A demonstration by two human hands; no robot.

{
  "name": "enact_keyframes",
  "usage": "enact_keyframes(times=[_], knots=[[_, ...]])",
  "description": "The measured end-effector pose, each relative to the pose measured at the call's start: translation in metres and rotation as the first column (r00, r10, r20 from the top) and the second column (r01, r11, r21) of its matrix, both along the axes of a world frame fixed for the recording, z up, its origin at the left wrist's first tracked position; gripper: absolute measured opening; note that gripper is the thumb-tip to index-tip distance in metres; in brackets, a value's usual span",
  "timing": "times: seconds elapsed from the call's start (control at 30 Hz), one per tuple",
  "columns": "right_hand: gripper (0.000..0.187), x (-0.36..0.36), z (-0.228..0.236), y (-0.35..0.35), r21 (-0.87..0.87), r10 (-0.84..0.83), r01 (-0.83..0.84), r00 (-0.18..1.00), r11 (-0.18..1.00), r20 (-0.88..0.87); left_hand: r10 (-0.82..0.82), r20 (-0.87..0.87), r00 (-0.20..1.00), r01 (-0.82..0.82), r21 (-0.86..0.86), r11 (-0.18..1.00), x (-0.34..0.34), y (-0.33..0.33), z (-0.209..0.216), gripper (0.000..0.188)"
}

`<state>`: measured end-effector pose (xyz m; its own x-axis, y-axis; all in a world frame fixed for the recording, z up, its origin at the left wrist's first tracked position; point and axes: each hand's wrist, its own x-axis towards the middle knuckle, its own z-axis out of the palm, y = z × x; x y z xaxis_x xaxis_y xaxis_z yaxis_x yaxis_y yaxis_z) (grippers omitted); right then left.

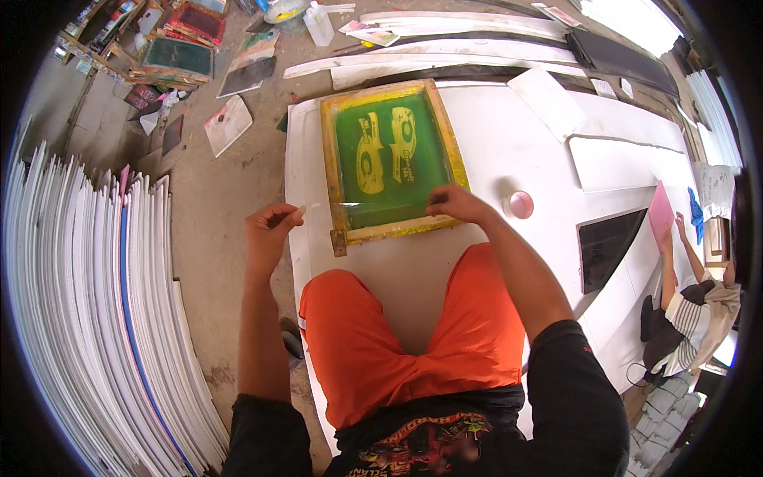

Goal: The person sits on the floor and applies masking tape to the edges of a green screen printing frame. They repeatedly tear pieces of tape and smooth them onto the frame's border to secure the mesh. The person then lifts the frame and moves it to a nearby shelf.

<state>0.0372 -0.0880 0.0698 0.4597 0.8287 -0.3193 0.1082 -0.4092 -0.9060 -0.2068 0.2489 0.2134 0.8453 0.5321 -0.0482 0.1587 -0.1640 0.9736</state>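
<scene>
Left hand pinching a pale scrap beside a green printing screen

The left hand (272,226) is hovering just off the near left part of the printing screen (385,151), its thumb and forefinger pressing together on a small pale piece (302,211). From there a faint clear strip (350,205) seems to be running toward the right hand (458,203), crossing the near part of the screen.

The right hand is hanging over the screen's near right corner, its fingers curling in toward the thumb; whether they are gripping the strip's other end, I cannot tell. The screen is lying flat on the white table (397,278), between the two hands and stretching away beyond them. Its wooden frame (332,159) is showing yellow stains, and its green mesh is carrying two pale yellow shapes.

Just right of the right hand, a round pinkish item (521,205) is resting on the table. Farther right of that hand, a dark panel (608,248) is lying, and beyond it another person's hand (666,238) is touching a pink sheet (660,213). Beyond the right hand, a white sheet (548,102) is lying by the table's far side. Well left of the left hand, many white boards (87,318) are standing packed together.
</scene>
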Motion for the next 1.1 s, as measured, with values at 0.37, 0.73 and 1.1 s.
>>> enact_keyframes(times=[0.37,0.73,1.1], knots=[[0.025,0.028,0.064,-0.061,-0.347,-0.046,0.035,0.999,0.937,-0.023,0.117,-0.220,0.968,-0.152,-0.149,0.977,0.009,-0.006,-0.084,0.022],[0.034,0.044,0.055,-0.056,-0.233,-0.267,0.238,0.958,0.943,-0.102,0.136,-0.223,0.965,-0.198,-0.286,0.938,0.018,-0.003,-0.134,0.025],[0.022,0.036,0.051,-0.042,-0.477,-0.244,0.301,0.953,0.826,0.177,0.130,-0.315,0.940,-0.225,-0.285,0.932,0.020,-0.002,-0.165,0.022]])
